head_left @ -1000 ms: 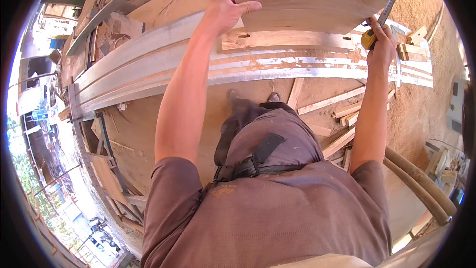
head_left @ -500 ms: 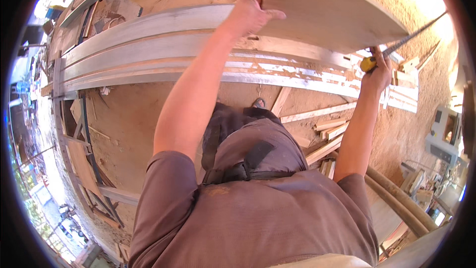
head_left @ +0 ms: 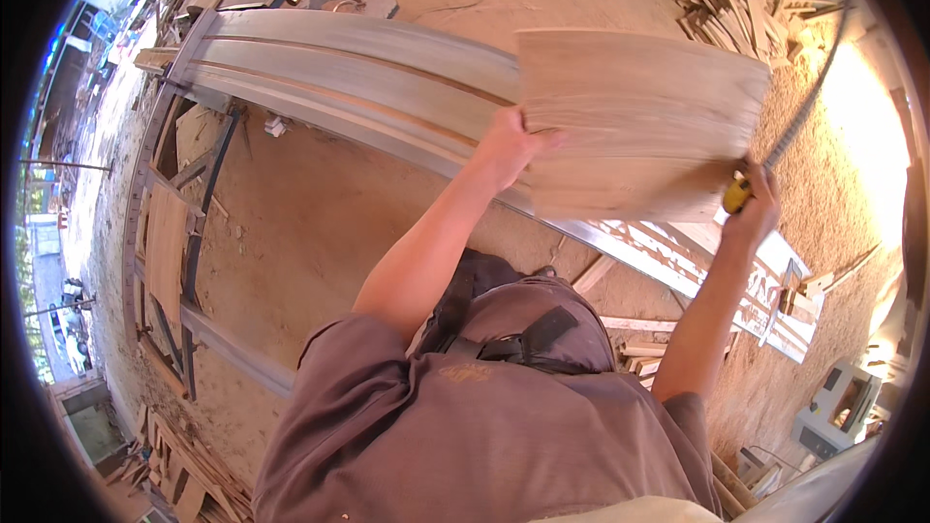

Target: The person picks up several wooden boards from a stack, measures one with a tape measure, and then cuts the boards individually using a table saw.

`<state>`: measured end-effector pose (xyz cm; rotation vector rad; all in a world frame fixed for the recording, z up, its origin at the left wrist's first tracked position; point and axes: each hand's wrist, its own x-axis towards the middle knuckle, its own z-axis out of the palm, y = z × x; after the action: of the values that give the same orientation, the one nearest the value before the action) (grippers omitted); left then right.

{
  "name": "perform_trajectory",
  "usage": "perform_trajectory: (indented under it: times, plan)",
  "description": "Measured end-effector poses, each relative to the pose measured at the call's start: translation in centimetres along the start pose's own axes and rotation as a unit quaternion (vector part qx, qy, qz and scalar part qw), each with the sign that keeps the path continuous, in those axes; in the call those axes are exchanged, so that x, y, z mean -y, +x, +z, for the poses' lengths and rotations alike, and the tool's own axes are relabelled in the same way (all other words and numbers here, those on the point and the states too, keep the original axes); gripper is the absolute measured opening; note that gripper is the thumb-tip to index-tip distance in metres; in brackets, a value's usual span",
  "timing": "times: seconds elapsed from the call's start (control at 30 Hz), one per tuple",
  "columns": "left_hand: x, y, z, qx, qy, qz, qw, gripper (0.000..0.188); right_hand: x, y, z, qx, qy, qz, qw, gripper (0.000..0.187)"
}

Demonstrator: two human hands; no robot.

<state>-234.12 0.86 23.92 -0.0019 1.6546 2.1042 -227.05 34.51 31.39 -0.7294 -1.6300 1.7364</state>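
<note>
1. We see our left hand (head_left: 506, 147) clamped on the left edge of a wide, pale wooden board (head_left: 635, 121), thumb over its face, holding it up in the air in front of us.
2. Our right hand (head_left: 754, 208) is closed around the yellow handle of a handsaw (head_left: 790, 121); the thin blade runs up and away past the board's right edge. We cannot tell whether the blade touches the wood.
3. Compared with a second ago, the board has come down and towards us. Then only its lower part showed at the top of the view; now nearly the whole face is in sight, with curved upper and lower edges.
4. It has also been lifted clear of the long grey timber beams (head_left: 358, 77). It now hangs above them and overlaps their right-hand stretch, apart from the sawdust floor (head_left: 320, 223).
5. The saw hand has moved with it, staying at the board's lower right corner, so both hands have kept their grip while we turned.
6. We judge that the piece is being carried or repositioned, not cut: nothing supports it, and the saw is only held alongside.
7. Scrap offcuts (head_left: 722, 0) are piled at the far right, and a white-painted plank (head_left: 736, 276) lies below the board.
</note>
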Motion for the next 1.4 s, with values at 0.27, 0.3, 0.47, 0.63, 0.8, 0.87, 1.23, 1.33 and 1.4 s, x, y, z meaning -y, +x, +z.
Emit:
perform_trajectory:
  times: [0.27, 0.3, 0.47, 0.63, 0.8, 0.87, 1.23, 1.33, 1.4]
  plan:
    - [7.1, -4.8, -17.8, -0.192, -0.337, -0.03, 0.921, 0.037, -9.2, -4.0, 20.3, 0.325, -0.1, 0.026, 0.94, 0.017]
    - [7.8, -5.4, -18.9, -0.215, -0.342, -0.035, 0.914, 0.038, -10.1, -4.6, 21.6, 0.365, -0.122, 0.034, 0.922, 0.017]
    - [10.6, -7.1, -24.1, -0.315, -0.346, -0.05, 0.882, 0.043, -11.6, -9.8, 25.8, 0.421, -0.163, 0.075, 0.889, 0.015]
    - [12.1, -7.7, -25.5, -0.311, -0.36, -0.053, 0.878, 0.042, -14.5, -11.2, 25.2, 0.426, -0.215, 0.129, 0.869, 0.013]
    - [12.7, -6.8, -28.0, -0.245, -0.29, -0.042, 0.924, 0.039, -15.5, -11.3, 25.4, 0.526, -0.392, 0.042, 0.754, 0.015]
    - [11.5, -6.4, -29.8, -0.24, -0.257, -0.054, 0.934, 0.038, -14.9, -13.3, 27.3, 0.564, -0.446, -0.021, 0.695, 0.019]
    - [11.9, -8.8, -23.0, -0.543, -0.136, 0.04, 0.828, 0.077, -17.7, -17.3, 35.7, 0.634, -0.462, -0.25, 0.567, 0.025]
    - [12.8, -8.5, -23.8, -0.562, -0.056, 0.068, 0.822, 0.075, -17.9, -14.7, 36.3, 0.636, -0.47, -0.207, 0.576, 0.027]
    - [11.4, -8.1, -24.6, -0.571, 0.007, 0.038, 0.82, 0.069, -17.4, -11.9, 36.1, 0.614, -0.486, -0.206, 0.587, 0.029]
